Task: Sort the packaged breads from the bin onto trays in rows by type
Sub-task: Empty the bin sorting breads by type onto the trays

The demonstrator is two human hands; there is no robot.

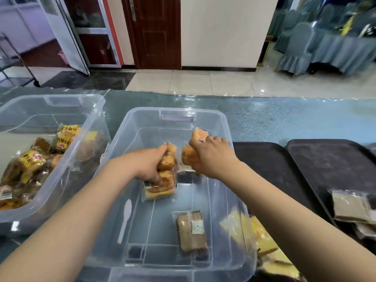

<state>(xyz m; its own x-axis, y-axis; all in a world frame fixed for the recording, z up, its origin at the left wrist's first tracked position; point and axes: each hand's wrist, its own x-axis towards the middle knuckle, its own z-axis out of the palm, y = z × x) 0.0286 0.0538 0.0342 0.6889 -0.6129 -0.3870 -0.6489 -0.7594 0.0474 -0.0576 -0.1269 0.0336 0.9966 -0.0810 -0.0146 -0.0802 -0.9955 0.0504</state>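
Observation:
A clear plastic bin [130, 127] stands in front of me on the table. Inside it my left hand [149, 165] grips a clear pack of golden bread pieces [165, 180]. Just to the right, my right hand [211, 155] grips an orange bread pack [190, 154] held above the bin floor. A brown sliced bread pack [192, 231] and a white plastic spoon [125, 218] lie lower in the bin. Two dark trays [270, 169] [333, 159] sit at the right; wrapped brown bread packs [350, 206] lie on their near edge.
A second clear bin [87, 127] at the left holds several yellow-labelled and brown bread packs [32, 159]. Yellow bread packs [262, 239] lie on the table right of the middle bin. Beyond the table are tiled floor, a wooden door and covered chairs.

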